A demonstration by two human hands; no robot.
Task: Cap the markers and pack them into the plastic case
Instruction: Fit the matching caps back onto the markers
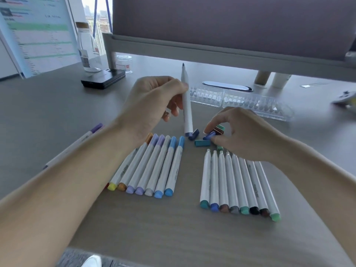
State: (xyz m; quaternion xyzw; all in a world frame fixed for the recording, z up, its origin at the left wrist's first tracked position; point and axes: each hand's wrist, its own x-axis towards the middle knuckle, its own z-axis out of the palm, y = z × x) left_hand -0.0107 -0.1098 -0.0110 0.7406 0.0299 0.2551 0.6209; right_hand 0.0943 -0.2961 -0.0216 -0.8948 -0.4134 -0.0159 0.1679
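Observation:
My left hand (154, 101) grips an uncapped white marker (186, 105) upright, its dark tip pointing up and its blue end near the table. My right hand (240, 132) pinches a blue cap (209, 135) among several loose caps (202, 143) on the desk. A row of capped markers (152, 166) lies below my left hand. A second row of uncapped markers (237, 182) lies below my right hand. The clear plastic case (240, 102) lies open behind the hands, with empty slots. One purple-capped marker (77, 143) lies apart at the left.
A desk divider panel (231, 35) stands behind the case. At the back left are a glass bottle (86, 47), a black box (104, 79) and a small jar (124, 63). A monitor (36, 33) stands at far left.

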